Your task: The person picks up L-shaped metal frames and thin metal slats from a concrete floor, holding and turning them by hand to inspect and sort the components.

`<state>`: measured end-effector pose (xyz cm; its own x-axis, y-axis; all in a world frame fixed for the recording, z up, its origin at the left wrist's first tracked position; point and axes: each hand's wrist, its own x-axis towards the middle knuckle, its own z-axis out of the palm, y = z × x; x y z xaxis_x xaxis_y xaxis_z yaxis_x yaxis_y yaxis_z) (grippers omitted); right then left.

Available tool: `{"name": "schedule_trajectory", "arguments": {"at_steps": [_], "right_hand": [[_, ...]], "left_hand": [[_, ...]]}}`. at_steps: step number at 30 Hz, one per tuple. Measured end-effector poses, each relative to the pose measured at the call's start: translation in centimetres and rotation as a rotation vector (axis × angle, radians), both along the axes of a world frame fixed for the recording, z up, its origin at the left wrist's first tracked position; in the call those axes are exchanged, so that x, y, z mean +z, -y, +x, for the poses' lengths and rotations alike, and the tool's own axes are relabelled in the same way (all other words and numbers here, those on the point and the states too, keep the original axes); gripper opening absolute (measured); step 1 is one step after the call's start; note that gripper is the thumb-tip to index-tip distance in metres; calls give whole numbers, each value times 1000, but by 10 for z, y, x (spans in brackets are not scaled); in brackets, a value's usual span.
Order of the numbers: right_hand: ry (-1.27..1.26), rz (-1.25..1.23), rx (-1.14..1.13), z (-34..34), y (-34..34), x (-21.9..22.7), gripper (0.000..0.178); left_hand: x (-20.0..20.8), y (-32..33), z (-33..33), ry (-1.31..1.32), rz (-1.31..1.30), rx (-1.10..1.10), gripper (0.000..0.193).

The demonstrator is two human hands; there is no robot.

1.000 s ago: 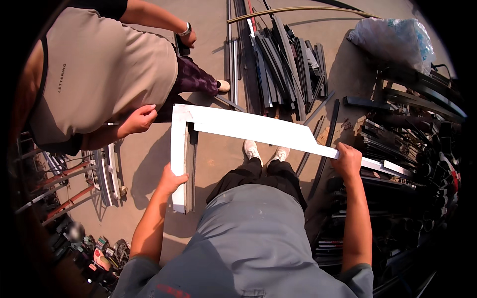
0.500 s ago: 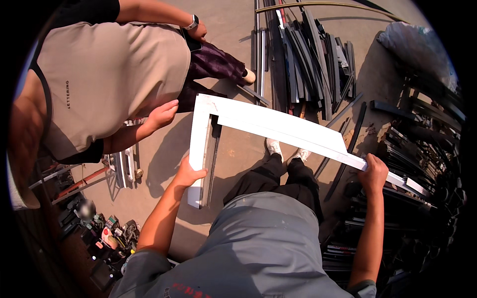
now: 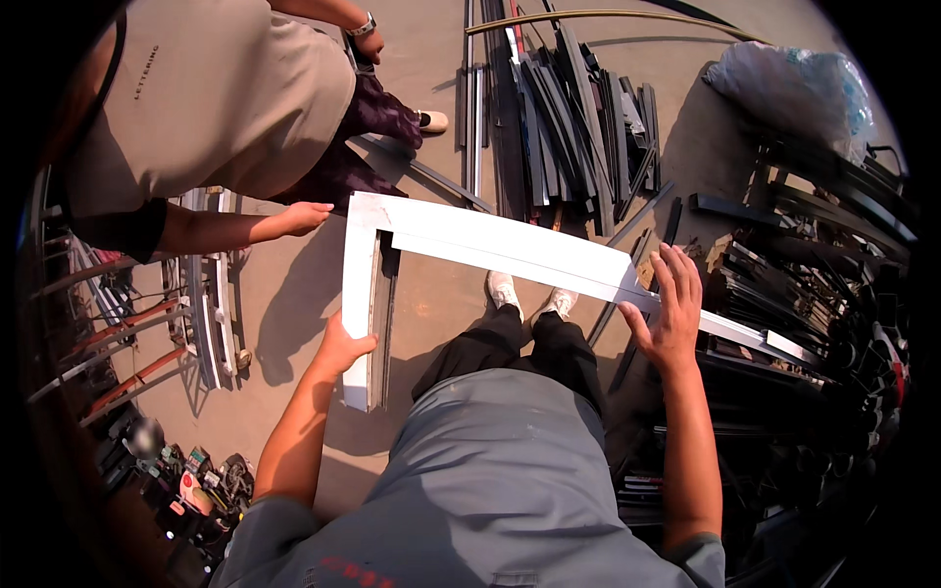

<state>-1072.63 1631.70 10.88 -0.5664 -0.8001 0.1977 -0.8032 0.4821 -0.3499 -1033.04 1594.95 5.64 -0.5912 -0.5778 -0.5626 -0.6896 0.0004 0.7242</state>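
Note:
A white L-shaped frame piece (image 3: 500, 240), seemingly a metal or plastic profile corner, spans the space in front of my body. Its short leg points toward me and shows a dark groove on the inner side. Around that short leg my left hand (image 3: 345, 345) is closed, thumb lying across the front. My right hand (image 3: 671, 312) has its fingers raised and apart beside the long leg; the thumb lies close to the profile, and I cannot tell if it touches. Beyond that hand a narrower white strip runs on to the right.
A co-worker in a beige top (image 3: 245, 98) stands at the left, one hand (image 3: 302, 218) close to the frame's corner. Dark profiles (image 3: 578, 127) lie heaped on the ground ahead. A stuffed plastic bag (image 3: 784, 93) sits far right, above more stacked profiles (image 3: 765, 294). Tools (image 3: 201, 490) lie lower left.
My right hand has come off the long leg, opened and moved left along it. My left hand keeps its hold. The co-worker has shifted left in the view, with the hand lower beside the corner.

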Motion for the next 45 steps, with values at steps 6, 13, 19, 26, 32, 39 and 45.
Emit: {"name": "schedule_trajectory", "arguments": {"at_steps": [6,13,19,26,32,39,45], "right_hand": [[29,-122,101,34,113,-12,66],[133,-252,115,69,214,-24,66],[171,-406,258,91,269,-30,63],[256,-476,372,97,277,-28,57],[153,-369,162,43,172,-24,46],[-108,-183,-229,-31,7,-25,43],[81,59,-44,-18,-34,2,81]], "left_hand": [[1,-2,-5,-7,-17,-24,43],[-6,0,3,-37,49,15,43],[-1,3,0,-6,48,-14,53],[-5,8,7,26,20,-54,46],[2,1,-2,-75,70,5,43],[-1,3,-1,-62,79,21,43],[1,2,0,-81,71,36,44]]}}
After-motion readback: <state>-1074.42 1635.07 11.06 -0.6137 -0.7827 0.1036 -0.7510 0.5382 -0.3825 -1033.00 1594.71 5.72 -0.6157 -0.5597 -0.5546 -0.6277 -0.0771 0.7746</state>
